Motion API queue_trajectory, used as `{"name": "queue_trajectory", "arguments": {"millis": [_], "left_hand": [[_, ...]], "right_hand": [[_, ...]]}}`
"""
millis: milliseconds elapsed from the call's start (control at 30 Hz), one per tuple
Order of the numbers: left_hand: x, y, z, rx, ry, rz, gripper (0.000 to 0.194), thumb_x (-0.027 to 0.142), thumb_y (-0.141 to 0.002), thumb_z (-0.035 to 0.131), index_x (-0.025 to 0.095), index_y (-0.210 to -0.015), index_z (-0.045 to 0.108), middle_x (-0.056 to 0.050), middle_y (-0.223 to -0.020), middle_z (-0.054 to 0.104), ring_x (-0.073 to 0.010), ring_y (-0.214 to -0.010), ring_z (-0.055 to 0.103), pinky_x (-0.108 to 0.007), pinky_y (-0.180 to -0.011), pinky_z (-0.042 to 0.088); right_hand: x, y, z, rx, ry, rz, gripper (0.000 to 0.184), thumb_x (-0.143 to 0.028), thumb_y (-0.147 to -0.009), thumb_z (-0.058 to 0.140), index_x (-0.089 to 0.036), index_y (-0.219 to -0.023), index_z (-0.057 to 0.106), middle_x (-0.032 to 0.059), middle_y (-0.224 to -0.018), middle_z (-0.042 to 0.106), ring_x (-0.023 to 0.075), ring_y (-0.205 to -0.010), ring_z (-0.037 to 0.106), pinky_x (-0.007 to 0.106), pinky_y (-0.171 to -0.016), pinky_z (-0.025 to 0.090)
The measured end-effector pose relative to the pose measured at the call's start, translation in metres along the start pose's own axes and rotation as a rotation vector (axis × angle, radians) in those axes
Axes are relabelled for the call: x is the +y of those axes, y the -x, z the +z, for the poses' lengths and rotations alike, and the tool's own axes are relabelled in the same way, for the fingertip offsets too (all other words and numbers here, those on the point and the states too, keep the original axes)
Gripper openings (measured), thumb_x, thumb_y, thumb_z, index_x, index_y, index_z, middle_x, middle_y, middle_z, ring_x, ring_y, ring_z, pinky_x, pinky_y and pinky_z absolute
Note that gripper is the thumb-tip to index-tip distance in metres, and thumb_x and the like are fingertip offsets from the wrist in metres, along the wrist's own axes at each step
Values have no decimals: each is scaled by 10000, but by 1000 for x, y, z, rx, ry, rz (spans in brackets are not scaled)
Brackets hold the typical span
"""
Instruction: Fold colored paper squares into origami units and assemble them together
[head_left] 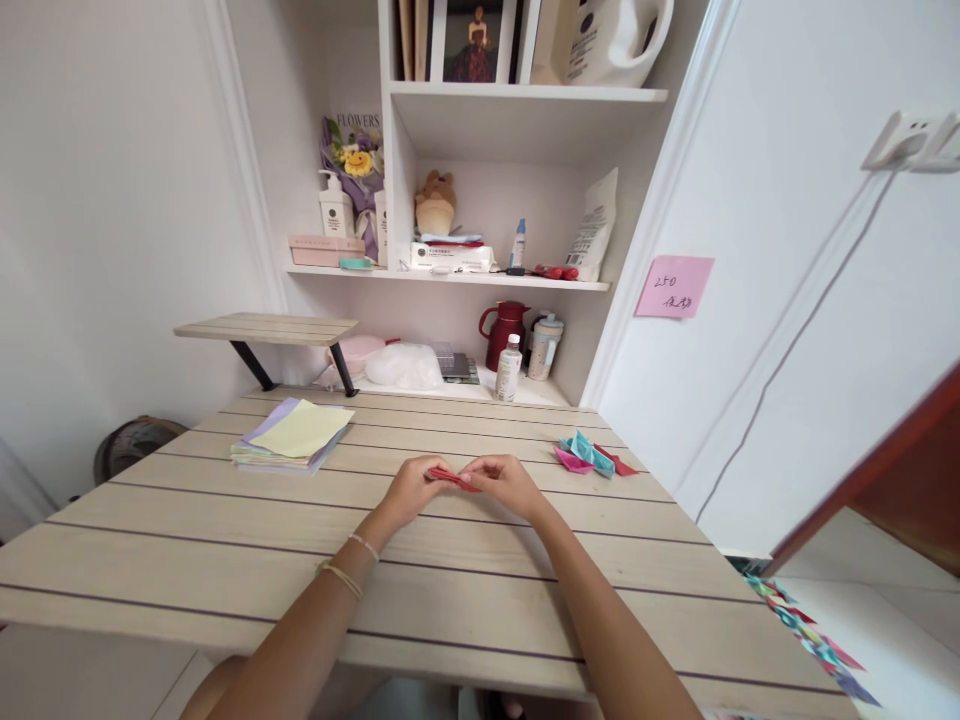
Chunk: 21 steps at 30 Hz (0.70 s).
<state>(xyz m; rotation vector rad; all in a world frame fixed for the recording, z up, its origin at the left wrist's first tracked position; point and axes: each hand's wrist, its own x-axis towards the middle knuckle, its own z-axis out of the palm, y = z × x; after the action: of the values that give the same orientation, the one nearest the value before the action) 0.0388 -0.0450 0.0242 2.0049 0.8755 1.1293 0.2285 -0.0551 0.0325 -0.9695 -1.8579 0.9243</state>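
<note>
Between my two hands is a small piece of folded red paper [453, 479], held just above the middle of the slatted wooden table [480, 580]. My left hand [412, 490] pinches its left end, with bands around that wrist. At the right end, the thumb and fingers of my right hand [504, 483] close on the same paper. Parts of the paper are hidden behind the fingers. Off to the right lie several folded paper pieces [586, 453] in blue, pink and red. A stack of coloured paper sheets [296, 435], pale yellow on top, lies to the left.
A small raised wooden shelf [266, 328] on black legs stands at the back left. Behind the table, a white shelf unit [495, 278] holds a plastic bottle [508, 370], a red jug [505, 335] and a cup [545, 348]. Many folded papers [806, 630] lie beyond the table's right edge.
</note>
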Motion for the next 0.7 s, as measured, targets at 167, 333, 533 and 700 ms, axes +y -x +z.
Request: {"name": "queue_trajectory", "arguments": {"millis": [167,333,533,700], "left_hand": [[0,2,4,8,178,-85,286,260,-641,664,175,-869,514,-16,-782,606,-149,-733,582,-263,-670,452],[0,3,7,-9,346,-166,425,230,-678,628,223,-1008,360,-12,-835,576,-140,-742,584,-258,-611,471],[3,2,7,-60,375,-169,431,188,-661,633,209,-1034,419,-15,-823,577,-136,-765,573,-265,-660,468],[3,0,4,-42,396,-171,582,167,-612,683,193,-1131,420,-29,-810,601,-147,-753,588,-289,-704,459]], "right_hand": [[-2,1,-4,-27,-2,5,244,-340,-732,560,-170,-859,682,42,-779,680,168,-685,600,262,-616,454],[-5,1,-6,-70,-43,21,243,-328,-742,529,-157,-844,668,31,-722,663,143,-618,575,234,-555,429],[1,0,-2,-43,80,39,209,-192,-696,499,-167,-847,642,-20,-556,598,101,-494,504,208,-508,394],[1,-1,-2,-78,-6,57,282,-175,-655,516,-166,-924,599,-49,-501,555,95,-468,494,196,-487,388]]}}
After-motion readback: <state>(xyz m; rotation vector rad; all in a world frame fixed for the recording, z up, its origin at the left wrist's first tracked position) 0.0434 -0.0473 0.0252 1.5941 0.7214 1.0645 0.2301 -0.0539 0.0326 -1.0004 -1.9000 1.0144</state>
